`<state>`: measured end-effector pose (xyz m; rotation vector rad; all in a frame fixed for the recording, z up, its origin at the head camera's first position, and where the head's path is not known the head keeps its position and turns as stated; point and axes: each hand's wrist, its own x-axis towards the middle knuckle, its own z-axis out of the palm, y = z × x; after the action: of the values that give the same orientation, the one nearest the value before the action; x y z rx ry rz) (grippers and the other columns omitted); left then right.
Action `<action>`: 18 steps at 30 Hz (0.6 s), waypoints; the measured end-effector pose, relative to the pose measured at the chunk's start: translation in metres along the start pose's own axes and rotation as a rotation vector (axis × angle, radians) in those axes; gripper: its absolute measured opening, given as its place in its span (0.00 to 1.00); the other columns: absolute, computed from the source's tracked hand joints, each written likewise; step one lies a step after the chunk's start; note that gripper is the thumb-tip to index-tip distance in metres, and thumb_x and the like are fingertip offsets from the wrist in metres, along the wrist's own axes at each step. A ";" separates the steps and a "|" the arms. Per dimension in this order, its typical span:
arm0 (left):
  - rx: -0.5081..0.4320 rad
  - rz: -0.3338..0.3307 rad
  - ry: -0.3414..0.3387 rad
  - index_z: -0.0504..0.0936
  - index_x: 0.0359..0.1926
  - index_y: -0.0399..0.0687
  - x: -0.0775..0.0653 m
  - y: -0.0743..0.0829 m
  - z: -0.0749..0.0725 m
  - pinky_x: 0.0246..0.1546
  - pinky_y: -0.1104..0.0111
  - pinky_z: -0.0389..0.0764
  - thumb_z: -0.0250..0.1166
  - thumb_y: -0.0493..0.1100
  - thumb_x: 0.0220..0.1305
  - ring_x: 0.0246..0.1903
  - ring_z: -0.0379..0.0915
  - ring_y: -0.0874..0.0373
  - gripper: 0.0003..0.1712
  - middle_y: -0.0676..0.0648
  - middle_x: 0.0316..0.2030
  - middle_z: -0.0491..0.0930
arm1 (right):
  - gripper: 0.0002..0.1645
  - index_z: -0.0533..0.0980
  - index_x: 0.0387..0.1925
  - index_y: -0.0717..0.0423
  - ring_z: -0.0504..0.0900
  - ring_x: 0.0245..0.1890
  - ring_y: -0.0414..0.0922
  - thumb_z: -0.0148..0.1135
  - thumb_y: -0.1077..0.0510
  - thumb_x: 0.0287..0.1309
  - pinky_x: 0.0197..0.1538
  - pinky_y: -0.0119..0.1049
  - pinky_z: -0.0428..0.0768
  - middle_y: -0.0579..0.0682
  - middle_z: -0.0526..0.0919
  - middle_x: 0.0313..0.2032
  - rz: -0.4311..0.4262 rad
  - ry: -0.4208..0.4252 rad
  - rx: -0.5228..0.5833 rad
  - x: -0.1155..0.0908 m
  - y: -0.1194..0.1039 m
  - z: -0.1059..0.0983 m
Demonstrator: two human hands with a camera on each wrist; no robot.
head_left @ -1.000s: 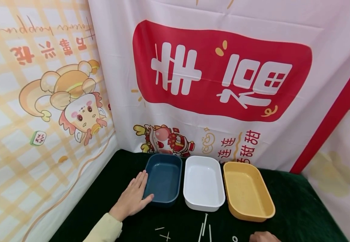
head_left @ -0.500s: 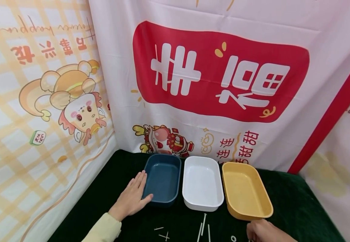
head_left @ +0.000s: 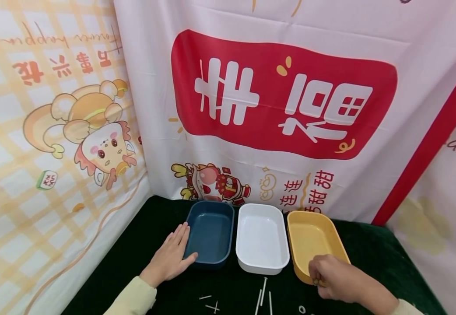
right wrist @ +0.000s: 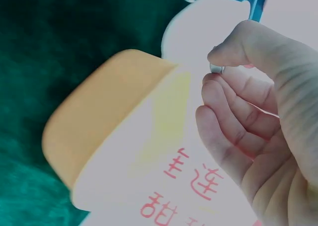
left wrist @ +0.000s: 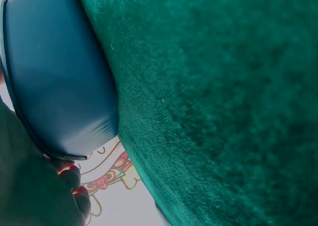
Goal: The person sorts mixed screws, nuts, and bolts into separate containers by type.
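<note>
My left hand lies with straight fingers along the left rim of a dark blue rectangular tray; the left wrist view shows the tray's outer wall beside the fingers. Over the near end of a yellow tray, my right hand pinches a small shiny metal piece between thumb and index finger. Most of the piece is hidden by the fingertips. The other right fingers are curled in. Between the two coloured trays stands a white tray.
Several long screws lie in front of the white tray. Short screws are farther left, and a metal ring lies at the near edge of view. Dark green cloth covers the table; a printed curtain hangs behind.
My right hand has come up from the bottom edge, forward and slightly left, to over the yellow tray. The left hand stays on the blue tray.
</note>
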<state>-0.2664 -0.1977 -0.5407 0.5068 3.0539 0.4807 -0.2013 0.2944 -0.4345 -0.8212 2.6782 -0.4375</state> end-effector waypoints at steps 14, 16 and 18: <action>0.004 -0.001 0.007 0.48 0.84 0.39 0.002 0.000 0.000 0.83 0.42 0.49 0.49 0.75 0.75 0.86 0.38 0.42 0.57 0.41 0.86 0.42 | 0.09 0.84 0.36 0.45 0.76 0.29 0.29 0.79 0.57 0.56 0.39 0.25 0.85 0.39 0.86 0.33 -0.164 0.077 -0.168 0.061 -0.037 -0.012; 0.004 -0.001 0.006 0.48 0.84 0.39 0.002 0.000 0.001 0.83 0.42 0.49 0.49 0.75 0.75 0.86 0.38 0.42 0.56 0.41 0.86 0.42 | 0.10 0.84 0.36 0.47 0.74 0.28 0.30 0.80 0.57 0.55 0.37 0.25 0.83 0.40 0.84 0.32 -0.185 0.073 -0.190 0.070 -0.044 -0.012; 0.002 -0.003 0.005 0.49 0.84 0.39 0.001 0.001 0.002 0.83 0.41 0.49 0.49 0.75 0.75 0.86 0.38 0.41 0.56 0.41 0.86 0.42 | 0.10 0.83 0.35 0.49 0.73 0.28 0.30 0.79 0.58 0.55 0.35 0.25 0.81 0.42 0.83 0.31 -0.213 0.077 -0.193 0.080 -0.049 -0.011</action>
<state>-0.2672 -0.1961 -0.5420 0.5017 3.0601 0.4801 -0.2444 0.2118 -0.4219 -1.1748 2.7461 -0.2649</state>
